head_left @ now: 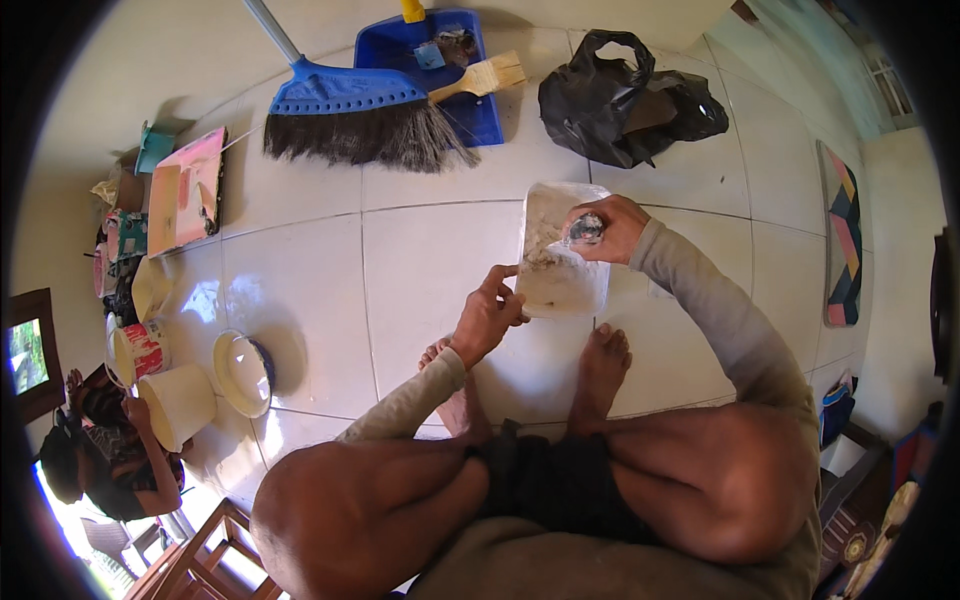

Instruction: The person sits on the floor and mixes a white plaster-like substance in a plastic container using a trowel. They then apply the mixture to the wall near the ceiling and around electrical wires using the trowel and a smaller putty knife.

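Note:
A rectangular clear plastic tub stands on the tiles just beyond my feet, with greyish, dirty residue inside. My left hand pinches its near left wall, fingertips on the rim. Over the tub's right side, my right hand is closed around a small tool with a rounded, dark end. Its lower part is hidden by my fingers and the angle, so its kind cannot be told.
Beyond the tub lie a blue broom, a blue dustpan and a black plastic bag. To the left are a pink paint tray, a round basin and a white bucket. Another person sits beside the bucket.

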Available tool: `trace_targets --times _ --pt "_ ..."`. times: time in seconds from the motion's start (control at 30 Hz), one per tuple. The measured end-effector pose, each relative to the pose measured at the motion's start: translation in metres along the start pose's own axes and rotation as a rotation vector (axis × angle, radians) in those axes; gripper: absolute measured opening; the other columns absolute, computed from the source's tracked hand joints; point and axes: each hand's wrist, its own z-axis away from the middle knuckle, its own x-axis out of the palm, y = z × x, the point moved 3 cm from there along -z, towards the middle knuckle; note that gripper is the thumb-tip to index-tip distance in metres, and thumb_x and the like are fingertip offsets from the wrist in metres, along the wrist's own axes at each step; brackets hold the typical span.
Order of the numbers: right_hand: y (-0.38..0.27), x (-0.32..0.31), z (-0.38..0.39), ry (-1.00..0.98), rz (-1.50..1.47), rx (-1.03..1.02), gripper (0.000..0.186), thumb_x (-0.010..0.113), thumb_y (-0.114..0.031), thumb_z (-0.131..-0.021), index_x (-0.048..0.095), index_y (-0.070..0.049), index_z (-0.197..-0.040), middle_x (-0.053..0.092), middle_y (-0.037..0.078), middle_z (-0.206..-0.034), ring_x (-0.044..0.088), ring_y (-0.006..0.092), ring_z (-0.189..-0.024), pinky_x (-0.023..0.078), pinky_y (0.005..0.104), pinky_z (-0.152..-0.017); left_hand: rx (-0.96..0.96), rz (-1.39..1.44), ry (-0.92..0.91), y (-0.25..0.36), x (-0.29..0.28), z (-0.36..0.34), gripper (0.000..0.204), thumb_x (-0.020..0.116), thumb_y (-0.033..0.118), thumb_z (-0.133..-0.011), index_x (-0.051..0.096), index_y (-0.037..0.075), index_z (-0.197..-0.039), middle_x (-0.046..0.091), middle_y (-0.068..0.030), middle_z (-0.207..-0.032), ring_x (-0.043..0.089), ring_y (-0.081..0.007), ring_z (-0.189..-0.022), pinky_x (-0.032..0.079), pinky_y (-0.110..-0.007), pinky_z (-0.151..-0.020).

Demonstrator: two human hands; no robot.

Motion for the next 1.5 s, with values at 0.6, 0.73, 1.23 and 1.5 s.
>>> trace_targets --times 0.6,0.73,1.23,1.5 --pt "-0.017 -0.026 0.019 0.201 -0.033 -0.142 0.021 0.07 -0.02 -0.071 0.064 -0.01 -0.089 0.067 0.01 -0.084 0.063 0.0322 -0.073 0.051 0.0395 -0.068 -0.062 0.146 0.055 0.0 0.007 0.0 0.043 0.056 0.008 -0.092 0.04 -0.002 -0.131 0.06 -0.0128 -0.084 0.069 -0.0224 -0.075 0.059 -0.029 -0.066" --pt "-0.012 0.013 0.02 0.099 0.105 -0.302 0.025 0.071 -0.019 -0.07 0.063 -0.012 -0.093 0.065 0.007 -0.09 0.064 0.0307 -0.078 0.053 0.0395 -0.068 -0.091 0.237 0.084 -0.007 0.009 -0.002 0.043 0.056 0.009 -0.093 0.04 -0.004 -0.131 0.06 -0.0135 -0.085 0.069 -0.0227 -0.075 0.059 -0.03 -0.066" --pt "-0.033 0.012 0.03 -0.025 0.021 -0.162 0.027 0.067 -0.023 -0.071 0.066 -0.011 -0.095 0.068 0.008 -0.093 0.065 0.0308 -0.082 0.053 0.0395 -0.072 -0.111 0.26 0.137 -0.007 0.011 0.001 0.043 0.057 0.011 -0.092 0.045 -0.001 -0.132 0.061 -0.0136 -0.084 0.069 -0.021 -0.075 0.059 -0.028 -0.066" --pt "0.001 0.001 -0.003 0.253 0.194 0.044 0.028 0.066 -0.034 -0.073 0.066 -0.007 -0.084 0.066 0.018 -0.075 0.062 0.0383 -0.073 0.05 0.0445 -0.067 -0.06 0.167 0.068 -0.002 0.012 0.002 0.044 0.055 0.011 -0.094 0.041 -0.006 -0.132 0.06 -0.0153 -0.09 0.068 -0.0225 -0.08 0.059 -0.029 -0.071"
